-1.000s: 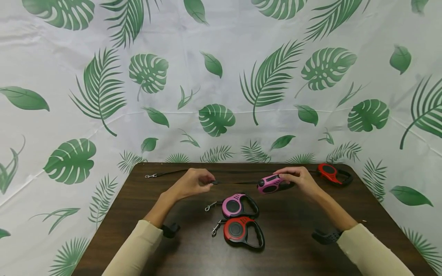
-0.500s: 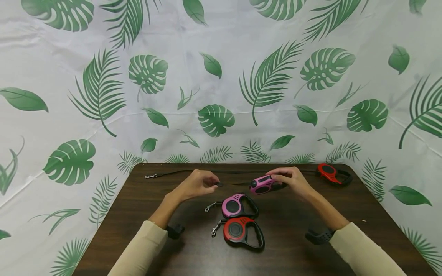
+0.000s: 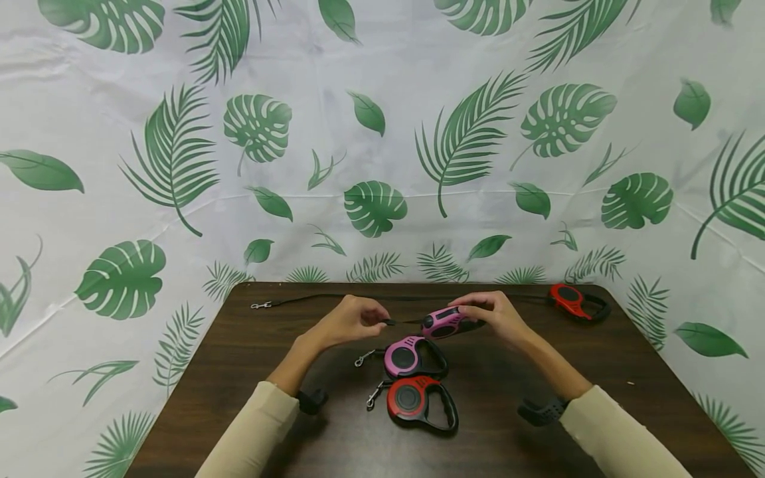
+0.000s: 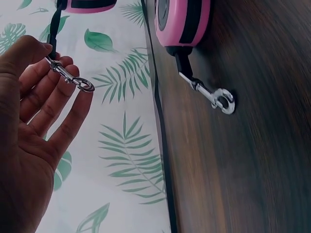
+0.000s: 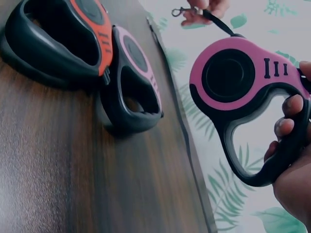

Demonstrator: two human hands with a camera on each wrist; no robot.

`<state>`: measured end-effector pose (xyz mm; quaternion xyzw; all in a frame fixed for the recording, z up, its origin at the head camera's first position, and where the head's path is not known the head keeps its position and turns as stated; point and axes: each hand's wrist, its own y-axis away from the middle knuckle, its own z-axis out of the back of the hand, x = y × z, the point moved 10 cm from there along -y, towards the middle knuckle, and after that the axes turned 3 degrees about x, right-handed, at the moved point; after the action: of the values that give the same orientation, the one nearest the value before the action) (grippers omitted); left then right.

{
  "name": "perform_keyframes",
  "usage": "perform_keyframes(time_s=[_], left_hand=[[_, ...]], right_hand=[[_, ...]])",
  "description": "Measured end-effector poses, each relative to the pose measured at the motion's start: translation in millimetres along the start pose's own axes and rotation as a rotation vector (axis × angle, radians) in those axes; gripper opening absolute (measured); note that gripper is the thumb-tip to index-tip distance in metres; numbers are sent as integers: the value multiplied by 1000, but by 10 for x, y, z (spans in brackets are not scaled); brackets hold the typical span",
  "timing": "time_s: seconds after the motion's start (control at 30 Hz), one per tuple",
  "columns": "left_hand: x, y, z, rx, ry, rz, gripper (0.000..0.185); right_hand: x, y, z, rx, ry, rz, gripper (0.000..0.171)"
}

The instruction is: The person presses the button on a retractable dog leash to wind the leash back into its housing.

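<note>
Held leash [image 3: 439, 324] (pink body, black handle) is being gripped by the right hand [image 3: 495, 316], right of center in the head frame. Fingers are being kept curled round its handle [image 5: 255, 178]. Strap end is being pinched by the left hand [image 3: 349, 320], just left of center; thumb is being pressed on it beside the clip [image 4: 70, 76], which is lying across the other fingers. A short strap [image 3: 409, 322] is being held between both hands.

Second pink leash [image 3: 405, 358] is lying just below in the frame, flat on the table [image 3: 478, 451]. Near red leash [image 3: 409, 398] is lying right under that one (touching or not, can't tell). Metal hooks on both are pointing left. Far red leash [image 3: 566, 297] is lying at the table's upper right; its long strap is being stretched out along the far edge, metal hook ending up at the table's upper left. Leaf-print cloth [image 3: 382, 159] is being hung behind.
</note>
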<state>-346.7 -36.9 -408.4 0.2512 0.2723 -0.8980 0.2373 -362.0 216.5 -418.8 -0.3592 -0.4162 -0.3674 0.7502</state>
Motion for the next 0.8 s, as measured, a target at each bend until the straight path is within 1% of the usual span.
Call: perform_keyframes(time_s=[0.2,0.4,0.53,0.67,0.8], left_hand=[[-39,-48,-63,10,13,-4,14],[-56,-82,-115,19,15,-11,13],[-38,-104,-157,28,44,-3,13],[-1,-121,-214,46,61,11,14],[-26,-130,-237,49,66,-3,14]], right_hand=[[2,-18,-77,5,-6,-9,23],[30,-34,-116,5,9,12,23],[55,-34,-150,13,14,20,22],[62,-39,-197,25,12,5,23],[68,-44,-219,22,12,-1,23]])
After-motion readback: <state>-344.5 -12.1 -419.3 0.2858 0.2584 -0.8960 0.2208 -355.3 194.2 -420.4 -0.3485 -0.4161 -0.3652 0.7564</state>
